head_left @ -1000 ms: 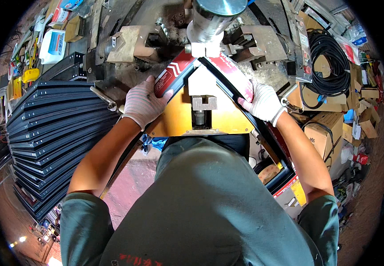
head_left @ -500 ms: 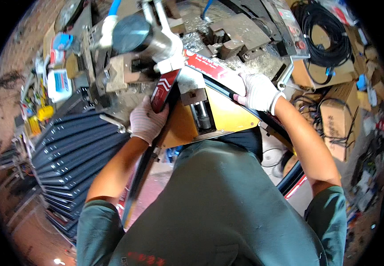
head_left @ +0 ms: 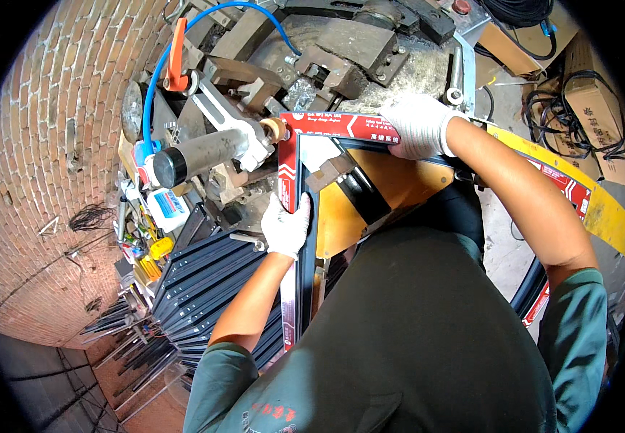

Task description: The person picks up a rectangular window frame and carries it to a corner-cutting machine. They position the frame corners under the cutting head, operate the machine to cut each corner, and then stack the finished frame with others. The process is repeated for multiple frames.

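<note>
A frame [head_left: 341, 125] of dark profiles covered in red and white printed film lies with its corner at a metal machine. My left hand [head_left: 285, 225], in a white glove, closes around the frame's left side, thumb along the inner edge. My right hand [head_left: 419, 128], gloved too, grips the top side, fingers over the film and partly hidden. Beside the corner sits the machine's clamp cylinder [head_left: 207, 153], a silver tube with a black end. Its small tan round tip [head_left: 275, 130] is at the corner's outer side. A yellow plate [head_left: 341, 227] shows inside the frame's angle.
An orange lever [head_left: 176, 59] and blue hose [head_left: 155, 79] rise behind the cylinder. Stacked dark profiles [head_left: 211, 289] lie at left, near a white jug [head_left: 168, 209]. Cardboard boxes [head_left: 597, 108] with black cable stand at right. A brick wall [head_left: 59, 144] rises at far left.
My view has swung, bringing the brick wall in. The frame looks turned in the picture, its left side now nearly upright. Both hands still hold it, the left with its thumb along the inner edge.
</note>
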`<state>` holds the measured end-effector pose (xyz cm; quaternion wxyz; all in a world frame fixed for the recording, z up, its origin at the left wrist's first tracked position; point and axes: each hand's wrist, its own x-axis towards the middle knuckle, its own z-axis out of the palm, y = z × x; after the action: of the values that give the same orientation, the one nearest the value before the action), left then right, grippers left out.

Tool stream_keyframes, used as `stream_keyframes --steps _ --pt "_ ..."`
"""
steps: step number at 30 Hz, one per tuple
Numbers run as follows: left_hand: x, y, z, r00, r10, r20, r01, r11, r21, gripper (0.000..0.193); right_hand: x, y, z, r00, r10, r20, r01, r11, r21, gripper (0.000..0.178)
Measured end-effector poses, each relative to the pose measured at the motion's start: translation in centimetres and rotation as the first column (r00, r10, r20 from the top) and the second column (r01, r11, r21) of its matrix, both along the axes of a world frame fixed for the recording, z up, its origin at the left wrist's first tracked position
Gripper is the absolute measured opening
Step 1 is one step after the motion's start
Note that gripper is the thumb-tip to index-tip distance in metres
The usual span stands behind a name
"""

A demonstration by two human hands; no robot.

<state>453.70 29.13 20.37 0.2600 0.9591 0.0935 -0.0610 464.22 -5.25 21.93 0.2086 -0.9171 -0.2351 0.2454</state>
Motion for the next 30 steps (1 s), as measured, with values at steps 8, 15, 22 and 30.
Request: stream_keyframes --steps 8,15,22,30 --pt "0.1 -0.5 0.7 0.999 -0.002 -0.036 0.003 0.999 0.044 0.043 0.1 0.0 -0.8 0.999 0.015 -0.028 -0.015 1.0 -0.017 0.029" --pt "0.3 -1.0 1.3 0.999 -0.008 -0.046 0.01 0.998 0.055 0.045 0.1 0.0 -0.4 1.0 0.016 0.01 -0.016 1.0 -0.012 0.029" --pt "0.3 -0.8 1.2 0.999 -0.016 -0.045 0.02 0.995 0.095 0.045 0.2 0.0 -0.8 0.999 0.03 0.019 -0.03 0.999 -0.017 0.031" --pt "0.3 -0.7 1.0 0.999 -0.006 -0.053 0.011 0.995 0.098 0.04 0.3 0.1 -0.2 1.0 0.021 -0.011 -0.021 0.999 -0.04 0.032"
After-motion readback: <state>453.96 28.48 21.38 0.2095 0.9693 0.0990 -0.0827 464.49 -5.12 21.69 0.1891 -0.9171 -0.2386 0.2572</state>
